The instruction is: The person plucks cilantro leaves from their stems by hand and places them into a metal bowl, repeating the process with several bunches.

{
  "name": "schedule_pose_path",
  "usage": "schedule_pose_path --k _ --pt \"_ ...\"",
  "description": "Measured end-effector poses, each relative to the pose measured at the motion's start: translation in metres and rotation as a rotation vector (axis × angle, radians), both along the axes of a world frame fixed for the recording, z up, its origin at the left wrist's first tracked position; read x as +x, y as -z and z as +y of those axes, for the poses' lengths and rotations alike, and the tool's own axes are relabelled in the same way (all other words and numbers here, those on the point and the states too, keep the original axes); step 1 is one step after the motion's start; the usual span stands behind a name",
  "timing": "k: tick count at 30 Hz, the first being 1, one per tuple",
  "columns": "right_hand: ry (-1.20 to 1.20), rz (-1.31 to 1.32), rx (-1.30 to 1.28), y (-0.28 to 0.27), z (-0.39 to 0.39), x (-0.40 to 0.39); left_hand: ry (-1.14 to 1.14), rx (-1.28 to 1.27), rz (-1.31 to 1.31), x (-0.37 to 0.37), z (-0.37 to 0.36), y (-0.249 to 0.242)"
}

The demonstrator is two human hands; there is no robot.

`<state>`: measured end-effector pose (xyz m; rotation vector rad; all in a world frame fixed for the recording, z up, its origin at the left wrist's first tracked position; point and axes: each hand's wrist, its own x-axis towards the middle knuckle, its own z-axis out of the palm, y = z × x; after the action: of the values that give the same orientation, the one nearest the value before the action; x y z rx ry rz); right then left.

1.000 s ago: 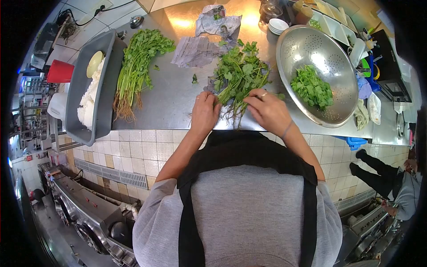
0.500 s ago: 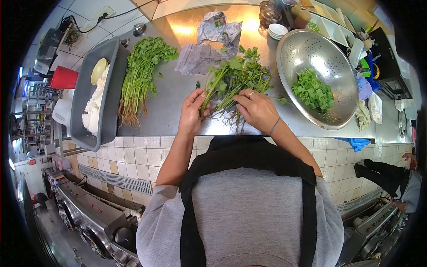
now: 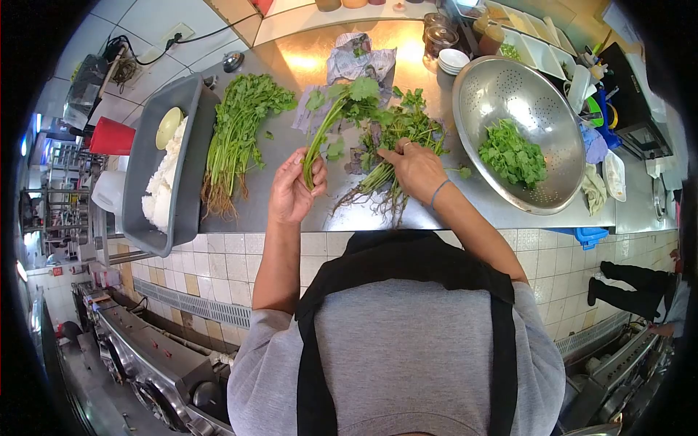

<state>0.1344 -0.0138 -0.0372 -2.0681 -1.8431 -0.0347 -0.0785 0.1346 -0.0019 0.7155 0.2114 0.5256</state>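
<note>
My left hand is closed around the lower stems of a few cilantro sprigs, raised over the front of the steel counter with their leaves pointing away from me. On the pile of rooted cilantro in front of me rests my right hand, its fingers curled at the stems. The pile's thin brown roots spread toward the counter's front edge. Torn newspaper lies behind and partly under the greens. To the right, a big perforated steel colander holds cut cilantro leaves.
A larger bunch of rooted greens lies at left beside a grey tub with white contents and a yellow bowl. Stacked small white dishes and jars stand behind the colander. Another person's legs show at far right.
My left hand has moved left, drawing its cilantro sprigs apart from the pile. My right hand has stayed on the pile.
</note>
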Motion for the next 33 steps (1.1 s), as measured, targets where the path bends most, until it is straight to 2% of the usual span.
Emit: schedule_pose_path --k 2,5,6,8,11,12,14,15,20,22,33 --pt "0.046 0.189 0.096 -0.012 0.001 -0.003 0.024 -0.039 -0.027 -0.002 0.002 0.003" --pt "0.101 0.329 0.173 -0.026 0.000 -0.005 0.077 -0.090 0.012 -0.002 0.004 0.008" --pt "0.105 0.328 0.176 -0.032 -0.002 -0.005 0.094 -0.102 0.000 -0.002 0.004 0.009" --pt "0.080 0.579 0.126 -0.044 -0.004 -0.003 0.112 -0.111 -0.014 0.000 0.004 0.013" --pt "0.122 0.694 0.166 -0.064 -0.012 -0.008 0.104 -0.141 0.002 0.004 0.003 0.014" --pt "0.125 0.693 0.167 -0.068 -0.012 -0.008 0.096 -0.088 0.046 0.005 0.001 0.013" --pt "0.103 0.705 0.506 -0.075 -0.011 -0.007 0.091 -0.037 0.090 0.008 -0.002 0.011" --pt "0.092 0.682 0.533 -0.080 -0.010 -0.005 0.093 0.022 0.124 0.010 -0.004 0.011" --pt "0.137 0.650 0.487 -0.093 -0.005 0.007 0.086 0.141 0.204 0.014 -0.014 0.008" --pt "0.065 0.470 0.431 -0.090 -0.001 0.013 0.082 0.234 0.252 0.013 -0.014 0.009" --pt "0.038 0.435 0.425 -0.090 -0.007 0.024 0.068 0.351 0.342 0.016 -0.018 0.006"
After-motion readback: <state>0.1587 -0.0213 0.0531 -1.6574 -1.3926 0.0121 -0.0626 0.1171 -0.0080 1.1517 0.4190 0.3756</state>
